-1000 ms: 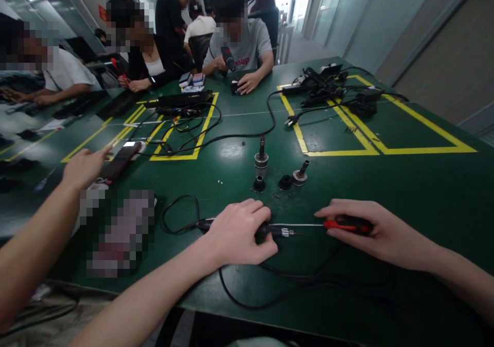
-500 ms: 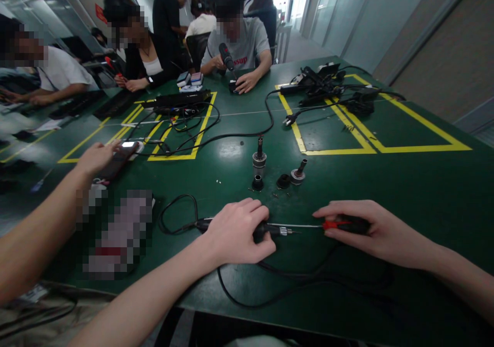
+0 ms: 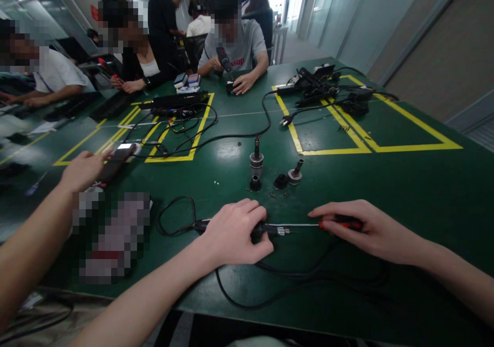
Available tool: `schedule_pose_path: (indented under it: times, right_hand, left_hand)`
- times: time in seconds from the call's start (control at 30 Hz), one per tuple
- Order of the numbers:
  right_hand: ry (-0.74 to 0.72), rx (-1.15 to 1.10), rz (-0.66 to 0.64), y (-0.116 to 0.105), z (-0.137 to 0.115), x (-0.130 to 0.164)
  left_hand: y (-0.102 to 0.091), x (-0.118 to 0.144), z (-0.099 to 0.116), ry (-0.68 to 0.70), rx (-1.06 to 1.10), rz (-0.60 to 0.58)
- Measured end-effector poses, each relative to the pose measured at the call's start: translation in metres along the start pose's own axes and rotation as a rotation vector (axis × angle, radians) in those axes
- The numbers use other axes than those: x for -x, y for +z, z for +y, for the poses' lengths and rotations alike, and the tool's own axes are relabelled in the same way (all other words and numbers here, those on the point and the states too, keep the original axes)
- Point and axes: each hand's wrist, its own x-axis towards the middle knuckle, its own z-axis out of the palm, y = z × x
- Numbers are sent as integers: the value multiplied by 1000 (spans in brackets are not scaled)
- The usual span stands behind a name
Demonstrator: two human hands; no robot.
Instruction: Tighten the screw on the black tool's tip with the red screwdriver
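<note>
My left hand [image 3: 235, 234] presses down on a black corded tool [image 3: 266, 230] that lies flat on the green table [image 3: 405, 182]; its metal tip points right. My right hand [image 3: 366, 229] grips a red-and-black screwdriver [image 3: 339, 224], whose thin shaft runs left to the tool's tip. The tool's black cord [image 3: 173, 218] loops to the left of my left hand and trails under both arms near the table's front edge.
Small metal and black parts [image 3: 255, 163] stand just beyond my hands. A co-worker's arm [image 3: 46, 218] reaches from the left to a phone [image 3: 116, 162]. Cables, yellow floor-tape boxes and a pile of black tools [image 3: 324, 85] lie farther back. Several people sit at the far side.
My hands, tool and screwdriver hold nearly the same place. The co-worker's hand at the left has shifted slightly by the phone.
</note>
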Motion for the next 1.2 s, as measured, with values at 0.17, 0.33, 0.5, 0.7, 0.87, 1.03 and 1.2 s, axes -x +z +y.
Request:
schedule_pose_path:
  times: [0.17,0.33,0.5,0.7,0.87,1.03,1.2]
  right_hand:
    - [-32,39,54,1,2,2]
    - [-45,59,33,8,10,6]
    - [-14,20,22,6,10,6]
    - [-13,5,88,2,9,6]
    - [-7,21,104,5,8,3]
    - [42,-25,54,2,2,0]
    - [34,-31,91,0,3,1]
  left_hand:
    - [1,0,0,2,2,8]
    - [0,0,0,-1,6,4]
    - [0,0,0,-1,7,9]
    - [1,0,0,4,11,21]
    - [1,0,0,3,19,18]
    - [1,0,0,-4,12,5]
    - [1,0,0,-8,16,14]
